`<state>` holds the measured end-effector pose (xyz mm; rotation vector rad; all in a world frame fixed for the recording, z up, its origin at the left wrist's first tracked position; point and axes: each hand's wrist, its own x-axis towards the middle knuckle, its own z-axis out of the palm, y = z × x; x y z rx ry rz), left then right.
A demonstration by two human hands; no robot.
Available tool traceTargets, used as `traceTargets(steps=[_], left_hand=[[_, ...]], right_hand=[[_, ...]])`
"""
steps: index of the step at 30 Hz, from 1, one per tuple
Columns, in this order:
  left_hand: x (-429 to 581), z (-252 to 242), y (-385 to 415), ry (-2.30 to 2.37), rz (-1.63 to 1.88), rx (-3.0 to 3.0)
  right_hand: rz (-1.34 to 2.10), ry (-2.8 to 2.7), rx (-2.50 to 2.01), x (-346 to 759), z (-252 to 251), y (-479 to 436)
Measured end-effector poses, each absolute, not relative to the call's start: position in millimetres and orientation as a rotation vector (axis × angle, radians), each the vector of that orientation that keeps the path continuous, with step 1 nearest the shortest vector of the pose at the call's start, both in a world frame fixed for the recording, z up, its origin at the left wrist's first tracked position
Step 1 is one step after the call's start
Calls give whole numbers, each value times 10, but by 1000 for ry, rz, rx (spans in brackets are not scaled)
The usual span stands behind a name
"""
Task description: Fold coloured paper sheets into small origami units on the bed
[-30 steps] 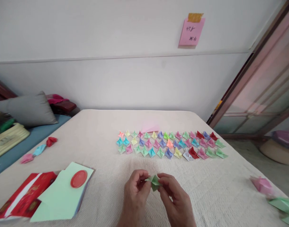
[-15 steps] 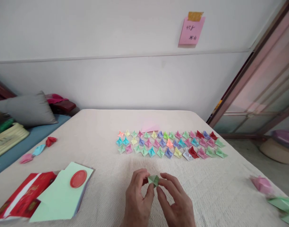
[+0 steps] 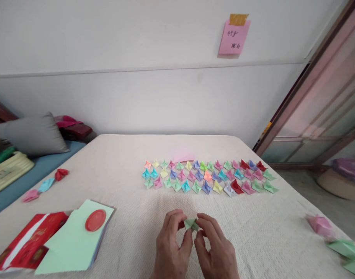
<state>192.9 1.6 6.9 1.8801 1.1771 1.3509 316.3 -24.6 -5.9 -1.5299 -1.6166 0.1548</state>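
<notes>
A small folded green paper piece (image 3: 190, 224) is pinched between both of my hands low in the middle of the view. My left hand (image 3: 171, 246) grips its left side with thumb and fingers closed. My right hand (image 3: 214, 248) pinches its right side. Both hands hover just above the cream cloth-covered table (image 3: 125, 170). Farther back lie three rows of several small folded paper shapes (image 3: 208, 177) in many colours.
A stack of light green paper sheets with a red round lid (image 3: 95, 220) lies at the left front beside a red packet (image 3: 29, 242). Pink, blue and red folded pieces (image 3: 45, 185) lie at the left edge. Pink and green paper pieces (image 3: 321, 224) lie at the right edge.
My hands have turned and refolded the green paper piece, which now looks smaller and more closed. The hands sit slightly lower and nearer to me.
</notes>
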Motion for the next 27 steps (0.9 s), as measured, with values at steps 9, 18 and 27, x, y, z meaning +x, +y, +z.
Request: traceTargets(steps=[9,18,27], left_hand=[[1906,125,40,1129,1217,1364],[1827,57,195,1184,1117,1059],[1850,42,210,1174,1160,1008]], right_hand=[[359,-1512,-1490,3184,3,-230],[709,-1335,-1416,3250,21,-202],[667,-1551,-1361,3310,50,-162]])
